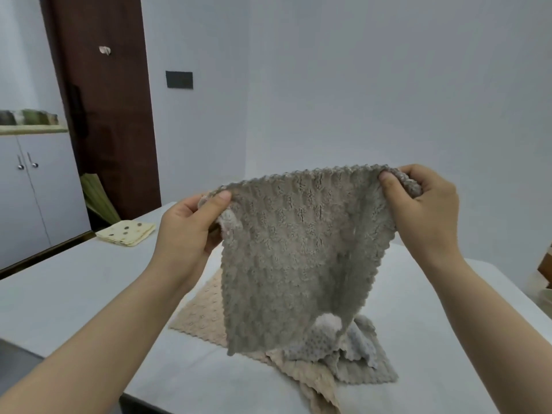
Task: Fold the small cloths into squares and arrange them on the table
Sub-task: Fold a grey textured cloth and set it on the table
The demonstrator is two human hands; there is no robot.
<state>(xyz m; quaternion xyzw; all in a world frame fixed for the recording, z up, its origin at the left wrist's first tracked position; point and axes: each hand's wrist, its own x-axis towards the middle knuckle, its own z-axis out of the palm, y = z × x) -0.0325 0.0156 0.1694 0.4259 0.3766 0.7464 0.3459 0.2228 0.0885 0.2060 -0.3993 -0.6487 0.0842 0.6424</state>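
Grey cloth (pixel 301 252) hangs below both grips, its top edge stretched from left hand (pixel 191 228) to right hand (pixel 424 201), each pinching one upper corner; the free lower hem dangles over the unfolded cloths (pixel 197 318) on the worktop (pixel 74 294) beneath.

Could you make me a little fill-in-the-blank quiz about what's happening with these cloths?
The left hand and right hand hold the grey cloth up by its two top ____.
The spotted yellow cloth, far left, is already ____.
The beige cloth lies spread on the ____.
Missing words: corners; folded; table.
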